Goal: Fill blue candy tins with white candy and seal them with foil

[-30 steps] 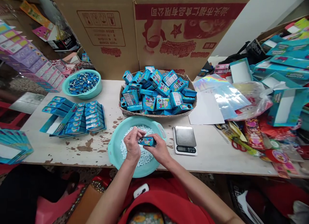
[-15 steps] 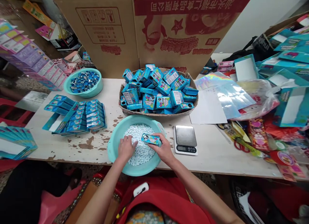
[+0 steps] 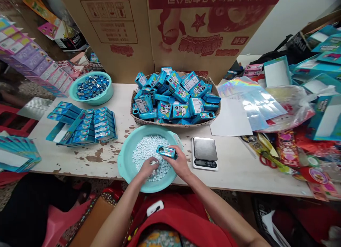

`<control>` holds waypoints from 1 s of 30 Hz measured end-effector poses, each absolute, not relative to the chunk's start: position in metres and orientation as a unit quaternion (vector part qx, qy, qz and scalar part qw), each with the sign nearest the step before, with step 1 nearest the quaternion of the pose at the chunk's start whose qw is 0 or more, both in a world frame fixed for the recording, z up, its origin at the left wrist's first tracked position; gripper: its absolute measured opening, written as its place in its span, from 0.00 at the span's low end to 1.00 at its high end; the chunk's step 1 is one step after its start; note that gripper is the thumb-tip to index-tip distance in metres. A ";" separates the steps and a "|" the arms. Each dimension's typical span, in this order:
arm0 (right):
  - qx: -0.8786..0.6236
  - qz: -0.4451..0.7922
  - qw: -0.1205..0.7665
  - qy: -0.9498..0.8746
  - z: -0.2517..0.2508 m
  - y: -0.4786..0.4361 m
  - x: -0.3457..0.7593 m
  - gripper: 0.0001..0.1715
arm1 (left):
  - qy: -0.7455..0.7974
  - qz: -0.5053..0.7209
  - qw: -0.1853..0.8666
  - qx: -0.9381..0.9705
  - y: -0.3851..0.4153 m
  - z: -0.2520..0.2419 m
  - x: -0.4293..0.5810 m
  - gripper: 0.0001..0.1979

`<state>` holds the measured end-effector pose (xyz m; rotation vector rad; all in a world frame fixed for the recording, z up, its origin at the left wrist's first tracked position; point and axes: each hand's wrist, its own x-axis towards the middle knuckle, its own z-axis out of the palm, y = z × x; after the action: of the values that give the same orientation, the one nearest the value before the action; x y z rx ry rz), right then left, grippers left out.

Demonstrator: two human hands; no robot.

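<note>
- So right hand (image 3: 180, 164) is gripping a small blue candy box (image 3: 166, 151) over the round teal plastic basin (image 3: 125, 158).
- Left hand (image 3: 147, 167) cupped down in the small white candies (image 3: 145, 149), pinching some.

A second ago both hands met at the small blue box (image 3: 166, 151) above the teal basin (image 3: 124, 160); since then the left hand (image 3: 148, 167) has let go and dropped into the white candies (image 3: 145, 149). Its fingers, spread flat half a second ago, are now curled into the heap nearer the person. The right hand (image 3: 179, 164) alone now carries the box, lower by the basin's right rim.
</note>
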<state>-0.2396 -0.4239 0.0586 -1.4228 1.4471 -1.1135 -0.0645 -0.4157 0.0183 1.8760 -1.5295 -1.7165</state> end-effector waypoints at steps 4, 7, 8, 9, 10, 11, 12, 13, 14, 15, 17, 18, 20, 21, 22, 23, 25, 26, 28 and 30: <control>-0.579 -0.403 0.403 0.582 0.053 -0.421 -0.239 0.20 | -0.249 -0.705 0.403 0.528 -0.427 0.055 -0.060 0.09; -0.588 -0.377 0.411 0.585 0.048 -0.417 -0.231 0.20 | -0.197 -0.673 0.547 0.457 -0.439 0.081 -0.072 0.10; -0.589 -0.370 0.416 0.586 0.047 -0.415 -0.228 0.20 | -0.194 -0.653 0.573 0.456 -0.443 0.087 -0.078 0.10; -0.589 -0.365 0.421 0.586 0.047 -0.414 -0.225 0.20 | -0.193 -0.631 0.592 0.464 -0.446 0.091 -0.083 0.10; -0.589 -0.364 0.424 0.584 0.048 -0.413 -0.222 0.20 | -0.190 -0.608 0.605 0.478 -0.449 0.094 -0.087 0.10; -0.589 -0.367 0.424 0.582 0.049 -0.412 -0.220 0.21 | -0.188 -0.586 0.615 0.494 -0.451 0.096 -0.090 0.10; -0.592 -0.373 0.421 0.577 0.052 -0.411 -0.218 0.21 | -0.186 -0.566 0.623 0.506 -0.453 0.097 -0.093 0.11; -0.596 -0.380 0.417 0.572 0.054 -0.411 -0.217 0.21 | -0.187 -0.551 0.631 0.512 -0.454 0.098 -0.094 0.11; -0.599 -0.385 0.413 0.568 0.057 -0.411 -0.216 0.21 | -0.188 -0.540 0.640 0.513 -0.455 0.099 -0.095 0.12; -0.600 -0.387 0.410 0.567 0.060 -0.411 -0.215 0.21 | -0.187 -0.532 0.646 0.514 -0.455 0.100 -0.096 0.13; -0.601 -0.390 0.408 0.566 0.064 -0.413 -0.214 0.20 | -0.185 -0.526 0.651 0.515 -0.457 0.103 -0.096 0.14; -0.600 -0.391 0.408 0.566 0.065 -0.414 -0.213 0.20 | -0.188 -0.523 0.652 0.516 -0.457 0.104 -0.096 0.15; -0.597 -0.396 0.406 0.567 0.067 -0.416 -0.212 0.20 | -0.202 -0.511 0.654 0.520 -0.459 0.105 -0.096 0.16; -0.598 -0.397 0.405 0.567 0.068 -0.418 -0.211 0.20 | -0.211 -0.502 0.656 0.522 -0.459 0.105 -0.097 0.16; -0.598 -0.397 0.405 0.566 0.069 -0.419 -0.210 0.20 | -0.217 -0.496 0.658 0.524 -0.459 0.105 -0.097 0.16; -0.598 -0.397 0.405 0.567 0.070 -0.419 -0.210 0.21 | -0.219 -0.492 0.658 0.526 -0.459 0.105 -0.097 0.16; -0.598 -0.396 0.406 0.566 0.074 -0.420 -0.208 0.21 | -0.214 -0.486 0.656 0.536 -0.459 0.106 -0.098 0.16; -0.600 -0.397 0.406 0.564 0.076 -0.419 -0.208 0.21 | -0.211 -0.482 0.656 0.541 -0.459 0.107 -0.098 0.16; -0.604 -0.403 0.401 0.558 0.080 -0.419 -0.206 0.21 | -0.212 -0.474 0.659 0.543 -0.458 0.108 -0.099 0.17; -0.607 -0.410 0.398 0.552 0.081 -0.419 -0.204 0.20 | -0.231 -0.462 0.660 0.545 -0.459 0.107 -0.100 0.17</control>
<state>-0.2037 -0.4194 0.0808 -1.5374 1.3990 -1.0387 -0.0995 -0.4591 0.1075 1.2328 -0.5224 -1.0462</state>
